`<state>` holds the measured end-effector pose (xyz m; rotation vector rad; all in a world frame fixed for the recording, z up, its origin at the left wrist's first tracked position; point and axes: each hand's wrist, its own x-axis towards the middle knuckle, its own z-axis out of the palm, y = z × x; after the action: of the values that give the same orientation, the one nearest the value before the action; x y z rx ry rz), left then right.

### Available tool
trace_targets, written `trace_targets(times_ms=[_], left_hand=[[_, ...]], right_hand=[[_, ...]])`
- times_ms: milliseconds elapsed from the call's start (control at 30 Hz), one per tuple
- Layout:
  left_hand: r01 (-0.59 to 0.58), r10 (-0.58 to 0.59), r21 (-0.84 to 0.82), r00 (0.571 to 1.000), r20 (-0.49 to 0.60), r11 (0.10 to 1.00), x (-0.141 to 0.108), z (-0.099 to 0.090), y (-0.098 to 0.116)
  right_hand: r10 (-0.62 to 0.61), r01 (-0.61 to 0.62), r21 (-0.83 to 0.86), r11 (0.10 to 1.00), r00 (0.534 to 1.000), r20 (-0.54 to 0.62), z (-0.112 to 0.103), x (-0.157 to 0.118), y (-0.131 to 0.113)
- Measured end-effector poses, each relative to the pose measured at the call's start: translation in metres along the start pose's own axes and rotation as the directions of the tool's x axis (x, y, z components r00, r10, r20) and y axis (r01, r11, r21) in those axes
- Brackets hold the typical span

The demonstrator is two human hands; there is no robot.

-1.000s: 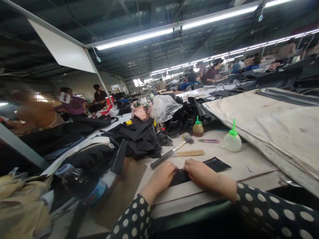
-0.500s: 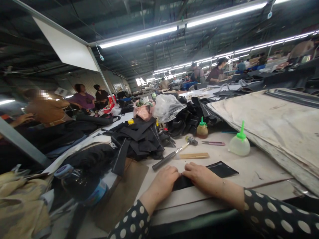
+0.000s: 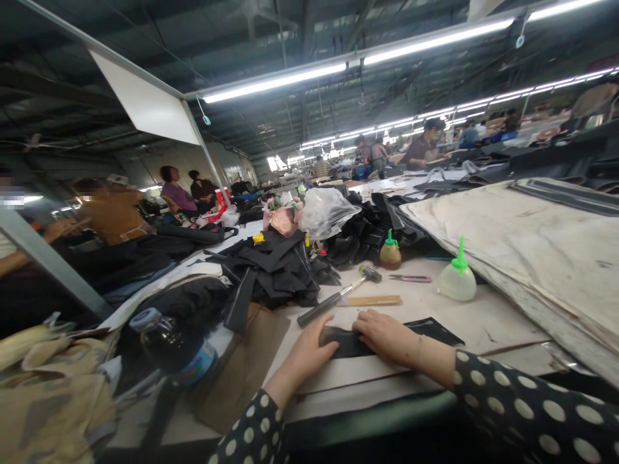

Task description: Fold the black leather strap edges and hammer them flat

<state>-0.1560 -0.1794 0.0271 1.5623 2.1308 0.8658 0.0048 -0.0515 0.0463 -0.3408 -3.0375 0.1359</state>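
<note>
Hands, left hand (image 3: 309,351) and right hand (image 3: 387,332), pressed flat, ungrasping, on black strip (image 3: 430,327); uneven pressure beside either grip might skew its fold.

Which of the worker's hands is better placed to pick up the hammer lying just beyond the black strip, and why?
Probably the left hand: it rests at the black strip's left end, just below the hammer's handle end. The right hand lies flat, pressing the strip farther right.

Both arms wear dark sleeves (image 3: 527,412) with white polka dots, ending at the wrists, hands bare
</note>
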Motion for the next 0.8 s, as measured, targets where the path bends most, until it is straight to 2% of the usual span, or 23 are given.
trace_targets(times_ms=[100,200,300,367,433,500,600,700,800], left_hand=[[0.032,-0.028,-0.057,0.998,0.063,0.998,-0.004,-0.006,0.003],[0.073,-0.069,-0.092,0.996,0.048,0.993,-0.003,-0.006,0.006],[0.103,-0.105,-0.144,0.994,-0.005,0.984,0.005,0.000,0.008],[0.085,-0.090,-0.195,0.996,-0.019,0.977,0.012,0.005,0.009],[0.049,-0.050,-0.264,0.999,0.003,0.963,0.020,0.010,0.011],[0.019,-0.002,-0.346,0.999,0.049,0.938,0.028,0.017,0.014],[0.005,0.048,-0.439,0.993,0.110,0.898,0.037,0.026,0.018],[-0.010,0.066,-0.448,0.992,0.110,0.894,0.041,0.032,0.018],[-0.043,0.086,-0.405,0.993,0.087,0.913,0.039,0.034,0.016]], right_hand=[[0.000,0.001,-0.031,1.000,0.999,0.046,-0.003,-0.005,0.001],[-0.017,0.018,-0.013,1.000,0.995,0.094,-0.010,-0.015,0.005],[-0.016,-0.004,0.103,0.995,0.980,0.199,-0.023,-0.031,0.012],[-0.022,-0.046,0.219,0.975,0.954,0.299,-0.033,-0.039,0.017],[-0.017,-0.091,0.304,0.948,0.942,0.336,-0.038,-0.042,0.023],[0.020,-0.118,0.341,0.933,0.960,0.279,-0.036,-0.039,0.029],[0.074,-0.121,0.391,0.913,0.988,0.133,-0.024,-0.026,0.036],[0.112,-0.119,0.481,0.868,0.993,0.044,-0.012,-0.012,0.038],[0.090,-0.089,0.517,0.851,0.996,0.022,-0.005,-0.002,0.038]])
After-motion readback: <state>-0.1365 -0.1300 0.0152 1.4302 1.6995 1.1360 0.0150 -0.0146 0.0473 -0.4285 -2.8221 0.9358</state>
